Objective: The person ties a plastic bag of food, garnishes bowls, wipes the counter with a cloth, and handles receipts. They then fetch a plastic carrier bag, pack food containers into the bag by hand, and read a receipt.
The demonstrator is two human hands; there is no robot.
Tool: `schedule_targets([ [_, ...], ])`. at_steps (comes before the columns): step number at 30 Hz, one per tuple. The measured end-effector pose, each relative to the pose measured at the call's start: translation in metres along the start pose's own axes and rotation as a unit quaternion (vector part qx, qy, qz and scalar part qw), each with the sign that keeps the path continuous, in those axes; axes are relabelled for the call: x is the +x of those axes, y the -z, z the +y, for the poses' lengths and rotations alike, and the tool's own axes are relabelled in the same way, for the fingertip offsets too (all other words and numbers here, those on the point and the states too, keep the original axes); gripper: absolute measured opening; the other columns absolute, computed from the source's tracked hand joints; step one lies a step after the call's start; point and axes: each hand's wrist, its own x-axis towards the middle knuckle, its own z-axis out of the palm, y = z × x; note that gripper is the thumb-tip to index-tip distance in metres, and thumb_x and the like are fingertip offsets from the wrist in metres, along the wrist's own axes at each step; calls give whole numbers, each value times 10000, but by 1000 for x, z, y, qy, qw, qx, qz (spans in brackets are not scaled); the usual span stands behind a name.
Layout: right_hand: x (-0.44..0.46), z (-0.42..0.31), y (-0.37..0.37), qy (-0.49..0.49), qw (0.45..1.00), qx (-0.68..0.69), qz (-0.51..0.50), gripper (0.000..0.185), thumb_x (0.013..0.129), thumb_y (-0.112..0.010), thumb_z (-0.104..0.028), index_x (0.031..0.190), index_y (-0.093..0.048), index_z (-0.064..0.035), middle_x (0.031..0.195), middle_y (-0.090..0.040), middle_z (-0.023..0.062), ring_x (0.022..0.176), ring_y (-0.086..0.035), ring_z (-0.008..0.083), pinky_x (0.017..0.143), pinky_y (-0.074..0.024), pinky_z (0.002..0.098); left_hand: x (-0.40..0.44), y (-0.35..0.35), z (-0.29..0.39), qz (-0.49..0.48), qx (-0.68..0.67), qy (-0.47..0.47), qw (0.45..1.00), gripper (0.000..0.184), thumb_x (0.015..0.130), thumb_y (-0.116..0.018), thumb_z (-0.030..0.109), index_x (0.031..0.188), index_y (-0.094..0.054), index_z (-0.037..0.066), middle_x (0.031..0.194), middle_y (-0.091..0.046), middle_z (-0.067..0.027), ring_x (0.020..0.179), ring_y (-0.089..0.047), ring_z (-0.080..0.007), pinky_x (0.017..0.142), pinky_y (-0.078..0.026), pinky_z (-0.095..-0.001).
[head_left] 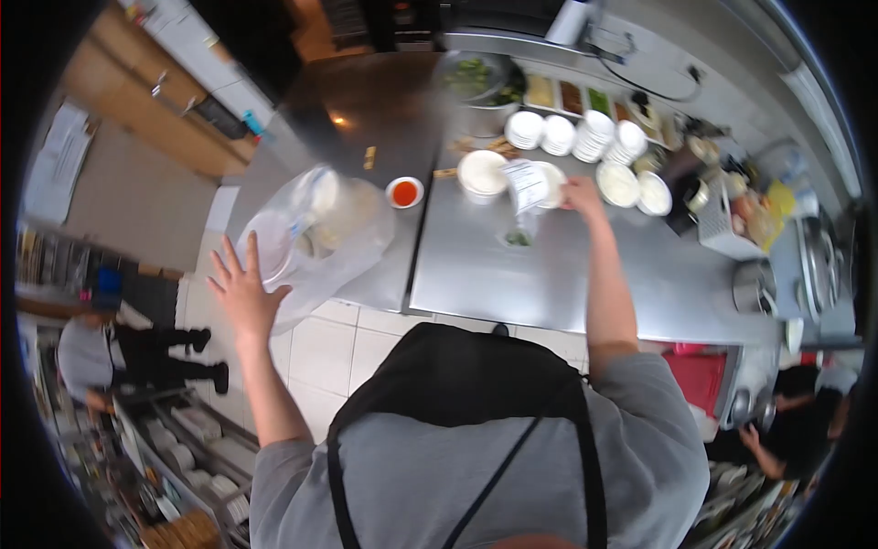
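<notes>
My left hand (245, 297) is raised with its fingers spread, beside a translucent plastic bag (361, 252) on the left steel counter. White containers show through the plastic. My right hand (583, 196) is closed at the right edge of a round white tub (552, 186); blur hides the exact grip. A printed paper slip (524, 186) lies across that tub's left side. Left of the slip stands another white tub (482, 174). Just below it lies a small clear packet with something green (518, 238). A small bowl of orange-red sauce (404, 192) sits right of the bag.
Several stacks of white tubs (594, 133) line the back, before trays of ingredients. A pot with greens (482, 91) stands at back centre. At right are a white basket (727, 220) and a metal pot (754, 285). Other people (91, 357) stand at far left and far right.
</notes>
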Motion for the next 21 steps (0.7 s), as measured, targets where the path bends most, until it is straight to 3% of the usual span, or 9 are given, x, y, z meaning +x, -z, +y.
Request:
schedule_targets([
  [1, -5, -12, 11, 2, 1000, 8, 25, 179, 702, -545, -128, 797, -582, 20, 655, -574, 63, 569, -562, 134, 466, -464, 262, -9, -5, -3, -19, 22, 50, 998, 882, 548, -744, 257, 1301, -287, 229, 1358, -210, -151, 1235, -223, -353, 948, -228, -555],
  [4, 25, -1, 62, 133, 939, -248, 197, 224, 750, -496, -185, 881, -562, -15, 760, -591, 189, 747, -572, 359, 639, -444, 421, -33, -37, -28, -40, 27, 135, 990, 817, 588, -705, 192, 1294, -296, 234, 1252, -356, -171, 1137, -359, -349, 911, -289, -518],
  [6, -25, -93, 85, 148, 917, -253, 269, 254, 786, -500, -188, 962, -554, -14, 799, -606, 172, 702, -596, 285, 614, -460, 371, -38, -40, -43, -38, 6, 153, 987, 768, 615, -678, 149, 1285, -313, 230, 1166, -463, -180, 1053, -459, -348, 878, -348, -478],
  [10, -80, -225, 60, 292, 947, 94, 92, 284, 823, -511, -172, 1027, -534, 24, 779, -603, 44, 676, -551, 75, 574, -441, 198, -23, -37, -77, 82, -195, 204, 956, 612, 676, -543, 16, 1244, -372, 167, 764, -608, -113, 561, -557, -245, 545, -447, -313],
  [12, -95, -276, 8, 307, 930, 188, -76, 315, 810, -535, -189, 1045, -526, 21, 811, -606, 38, 665, -553, 77, 571, -433, 193, -1, -29, -97, 73, -654, 161, 736, 613, 665, -500, -22, 1250, -338, 68, 858, -610, -161, 518, -533, -174, 498, -449, -295],
  [13, -103, -300, -28, 291, 921, 216, -145, 327, 787, -564, -205, 1041, -538, 0, 814, -604, 34, 639, -540, 72, 558, -427, 197, 10, -21, -102, 76, -654, 163, 735, 613, 665, -500, -22, 1250, -338, 68, 858, -610, -161, 518, -533, -174, 498, -449, -295],
  [15, -126, -344, -109, 291, 900, 184, -269, 259, 762, -566, -200, 947, -593, -21, 749, -599, 30, 598, -534, 84, 544, -426, 212, 27, -3, -107, 107, -796, 71, 592, 638, 652, -454, -33, 1266, -288, 21, 990, -563, -224, 465, -476, -105, 458, -425, -231],
  [17, -126, -367, -193, 282, 860, 135, -403, 225, 740, -545, -127, 906, -594, 17, 724, -605, 61, 593, -567, 104, 571, -456, 215, 38, 9, -112, 103, -806, 53, 581, 641, 657, -438, -26, 1275, -276, 26, 1061, -513, -254, 442, -433, -81, 441, -402, -201],
  [21, -126, -377, -340, 281, 879, -66, -380, 195, 691, -529, -72, 800, -592, 77, 651, -610, 158, 549, -617, 188, 527, -498, 283, 43, 28, -116, 85, -808, 13, 583, 648, 666, -421, -18, 1291, -258, 35, 1141, -435, -312, 417, -377, -36, 404, -356, -157],
])
